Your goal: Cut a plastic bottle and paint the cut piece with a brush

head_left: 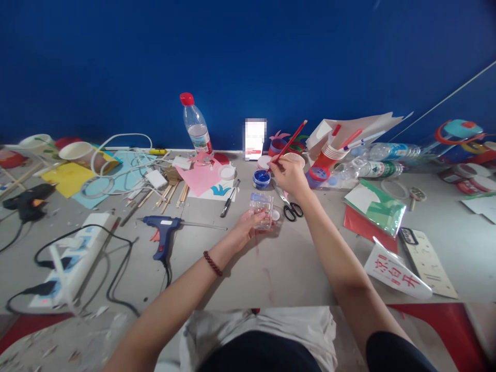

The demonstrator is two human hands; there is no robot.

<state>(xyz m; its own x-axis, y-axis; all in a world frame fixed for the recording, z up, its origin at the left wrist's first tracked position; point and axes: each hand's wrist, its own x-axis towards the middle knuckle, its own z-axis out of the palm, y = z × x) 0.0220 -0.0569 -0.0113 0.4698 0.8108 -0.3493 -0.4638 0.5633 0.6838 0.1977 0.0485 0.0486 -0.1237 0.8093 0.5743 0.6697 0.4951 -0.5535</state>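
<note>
My left hand [248,228] is wrapped round a clear plastic bottle piece [261,209] with some blue on its far end. Between the fingers of my right hand [287,173] is a red paintbrush [295,136], its handle slanting up to the right. The brush's lower end is in or just over a small jar of blue paint [261,179]; the bristles are hidden. Black-handled scissors [293,211] lie under my right wrist. A black pen [230,199] rests left of the bottle piece, beside a white sheet with a blue painted shape [220,190].
A blue glue gun [165,230] and a white power strip [79,258] with cables occupy the left. Behind stand a red-capped bottle [197,126] and a bright phone [254,138]. Stacked paper cups [330,155], lying bottles [372,168] and a green sheet [377,209] are on the right.
</note>
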